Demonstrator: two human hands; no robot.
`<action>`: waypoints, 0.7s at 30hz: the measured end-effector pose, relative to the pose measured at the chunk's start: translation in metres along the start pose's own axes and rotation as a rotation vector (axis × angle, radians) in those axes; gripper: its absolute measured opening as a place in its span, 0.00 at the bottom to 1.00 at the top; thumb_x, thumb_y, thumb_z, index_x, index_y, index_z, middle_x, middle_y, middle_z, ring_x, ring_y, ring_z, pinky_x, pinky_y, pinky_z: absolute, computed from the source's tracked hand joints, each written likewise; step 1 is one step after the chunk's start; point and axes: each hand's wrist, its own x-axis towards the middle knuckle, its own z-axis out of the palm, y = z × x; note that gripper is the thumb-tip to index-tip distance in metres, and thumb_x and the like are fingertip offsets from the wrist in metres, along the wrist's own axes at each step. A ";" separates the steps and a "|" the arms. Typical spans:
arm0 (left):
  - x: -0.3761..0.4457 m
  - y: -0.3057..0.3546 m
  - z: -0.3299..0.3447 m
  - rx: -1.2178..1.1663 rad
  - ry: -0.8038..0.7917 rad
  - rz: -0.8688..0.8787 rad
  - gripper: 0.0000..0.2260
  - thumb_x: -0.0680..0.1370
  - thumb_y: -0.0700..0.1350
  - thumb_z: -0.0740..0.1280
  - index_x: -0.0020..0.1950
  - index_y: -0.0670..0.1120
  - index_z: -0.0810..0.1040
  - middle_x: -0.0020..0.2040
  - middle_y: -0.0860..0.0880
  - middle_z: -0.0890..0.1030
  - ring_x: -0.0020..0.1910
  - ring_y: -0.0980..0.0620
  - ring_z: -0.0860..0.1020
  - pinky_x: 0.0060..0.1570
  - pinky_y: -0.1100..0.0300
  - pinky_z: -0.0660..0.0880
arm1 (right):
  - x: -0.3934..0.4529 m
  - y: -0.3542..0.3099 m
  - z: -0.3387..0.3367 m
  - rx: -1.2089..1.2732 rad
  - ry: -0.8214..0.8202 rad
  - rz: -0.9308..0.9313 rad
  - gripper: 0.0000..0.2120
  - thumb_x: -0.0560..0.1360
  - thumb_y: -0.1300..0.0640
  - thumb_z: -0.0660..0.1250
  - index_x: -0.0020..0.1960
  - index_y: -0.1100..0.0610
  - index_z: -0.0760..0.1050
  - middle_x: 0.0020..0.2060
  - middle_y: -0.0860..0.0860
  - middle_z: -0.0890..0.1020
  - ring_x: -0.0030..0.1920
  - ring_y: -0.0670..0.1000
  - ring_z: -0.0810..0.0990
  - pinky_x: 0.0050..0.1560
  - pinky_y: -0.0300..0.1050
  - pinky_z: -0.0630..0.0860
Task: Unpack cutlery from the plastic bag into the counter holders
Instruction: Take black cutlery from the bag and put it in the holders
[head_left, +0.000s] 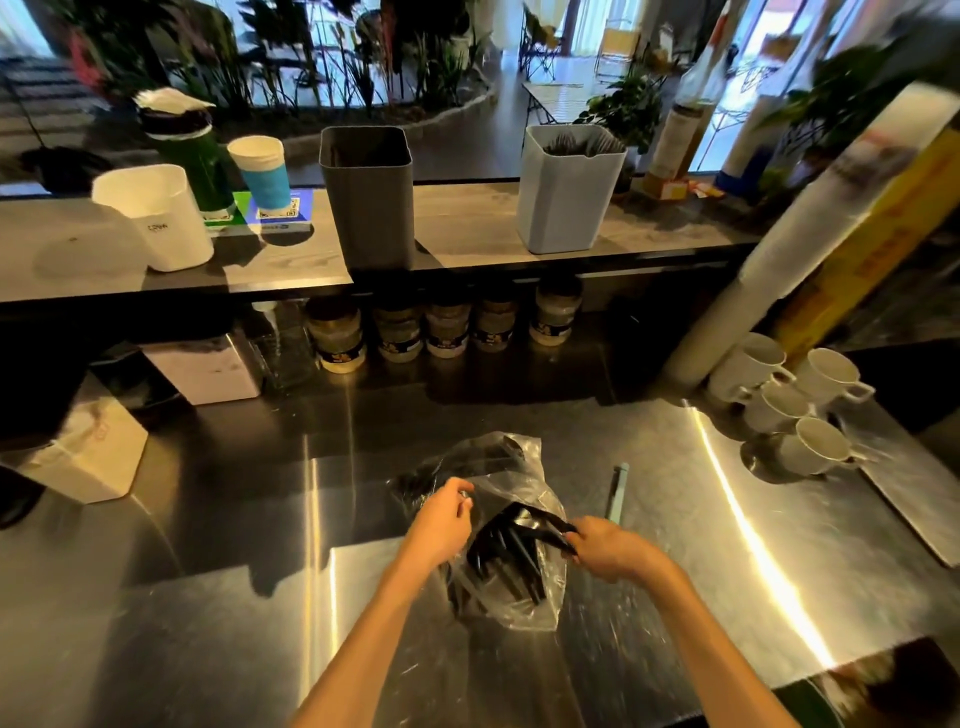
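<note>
A clear plastic bag (511, 603) lies on the steel worktop (218, 597) in front of me, with several black plastic cutlery pieces (511, 551) inside. My left hand (441, 522) grips the bag's upper left edge. My right hand (605, 548) pinches the ends of a bunch of black cutlery at the bag's mouth. On the raised counter stand three holders: a dark grey one (369, 197), a light grey one (569, 189) with dark cutlery in it, and a white one (158, 221).
A pale green stick-like item (618, 493) lies right of the bag. Several white mugs (795, 400) sit at the right. Jars (444, 325) line up under the raised counter. A white box (85, 457) stands left. Cup stacks (262, 171) stand beside the white holder.
</note>
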 end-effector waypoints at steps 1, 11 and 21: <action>0.000 0.001 -0.002 -0.011 -0.008 -0.002 0.14 0.85 0.44 0.56 0.70 0.47 0.71 0.58 0.46 0.81 0.50 0.50 0.80 0.48 0.58 0.75 | -0.004 0.002 -0.002 0.010 -0.013 0.005 0.11 0.85 0.55 0.54 0.48 0.55 0.73 0.42 0.52 0.76 0.38 0.48 0.73 0.38 0.41 0.69; -0.004 0.006 -0.015 -0.161 -0.009 0.028 0.12 0.85 0.44 0.56 0.65 0.47 0.75 0.55 0.49 0.81 0.51 0.52 0.80 0.59 0.51 0.78 | -0.051 0.005 -0.025 0.145 -0.036 -0.006 0.14 0.86 0.54 0.53 0.52 0.56 0.77 0.37 0.48 0.74 0.36 0.45 0.70 0.38 0.39 0.68; -0.028 0.035 -0.007 -0.795 -0.074 -0.120 0.26 0.79 0.62 0.62 0.58 0.39 0.79 0.50 0.41 0.86 0.51 0.43 0.84 0.55 0.52 0.81 | -0.061 -0.009 -0.026 0.429 0.044 -0.114 0.15 0.86 0.52 0.53 0.52 0.57 0.76 0.34 0.47 0.73 0.31 0.43 0.69 0.32 0.36 0.67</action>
